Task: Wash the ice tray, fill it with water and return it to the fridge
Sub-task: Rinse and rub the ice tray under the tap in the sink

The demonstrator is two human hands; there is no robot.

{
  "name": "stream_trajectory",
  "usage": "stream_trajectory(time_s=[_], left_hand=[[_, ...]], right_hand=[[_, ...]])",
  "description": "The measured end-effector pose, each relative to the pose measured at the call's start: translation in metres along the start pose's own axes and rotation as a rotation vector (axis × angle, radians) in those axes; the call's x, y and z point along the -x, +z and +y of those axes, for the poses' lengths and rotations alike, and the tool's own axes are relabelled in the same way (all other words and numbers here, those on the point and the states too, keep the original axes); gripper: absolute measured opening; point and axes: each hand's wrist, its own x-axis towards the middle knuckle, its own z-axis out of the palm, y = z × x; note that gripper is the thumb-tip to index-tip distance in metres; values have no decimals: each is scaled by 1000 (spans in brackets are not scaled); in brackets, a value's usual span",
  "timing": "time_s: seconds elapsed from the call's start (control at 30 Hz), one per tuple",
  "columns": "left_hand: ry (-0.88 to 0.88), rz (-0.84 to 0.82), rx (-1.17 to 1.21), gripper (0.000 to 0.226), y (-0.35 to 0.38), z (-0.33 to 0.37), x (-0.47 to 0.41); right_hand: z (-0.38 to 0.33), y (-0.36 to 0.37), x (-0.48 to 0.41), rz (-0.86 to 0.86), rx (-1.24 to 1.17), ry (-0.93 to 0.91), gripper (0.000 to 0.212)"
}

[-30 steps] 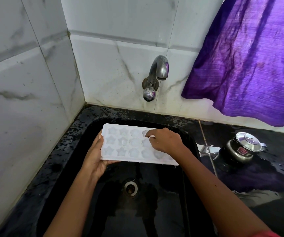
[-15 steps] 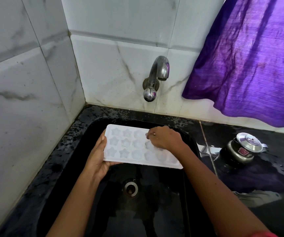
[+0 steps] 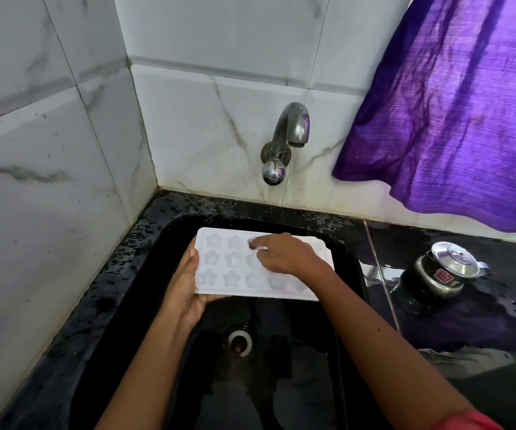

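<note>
White star-mould ice tray (image 3: 219,276), face up, level, over black sink (image 3: 281,383)

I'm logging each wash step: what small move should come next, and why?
Probably the right hand should leave the ice tray and turn the tap knob: no water runs from the spout, and the left hand holds the tray over the sink below it.

**Clothing in view**

The right arm (image 3: 374,346) is bare from the right grip (image 3: 284,256) back to a pinkish-red sleeve (image 3: 467,422), whose hem just enters at the bottom corner. The left arm (image 3: 151,367) is bare from the left grip (image 3: 185,290) to the frame's edge.
</note>
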Motion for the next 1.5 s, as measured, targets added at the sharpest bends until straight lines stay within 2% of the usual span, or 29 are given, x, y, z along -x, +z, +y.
stream_trajectory(time_s=[0.4, 0.73, 0.9, 1.33, 1.5], left_hand=[[-23, 22, -8, 39, -3, -2, -3], [-24, 1, -30, 40, -7, -1, -6], [-13, 17, -1, 41, -3, -2, -5], [-13, 19, 18, 39, 0, 0, -2], [-5, -20, 4, 37, 0, -1, -1]], right_hand=[[1, 5, 3, 77, 46, 28, 40], [1, 4, 8, 53, 55, 5, 41], [-11, 0, 7, 160, 5, -50, 35], [-23, 13, -4, 91, 45, -59, 42], [-21, 11, -6, 146, 124, -57, 38]])
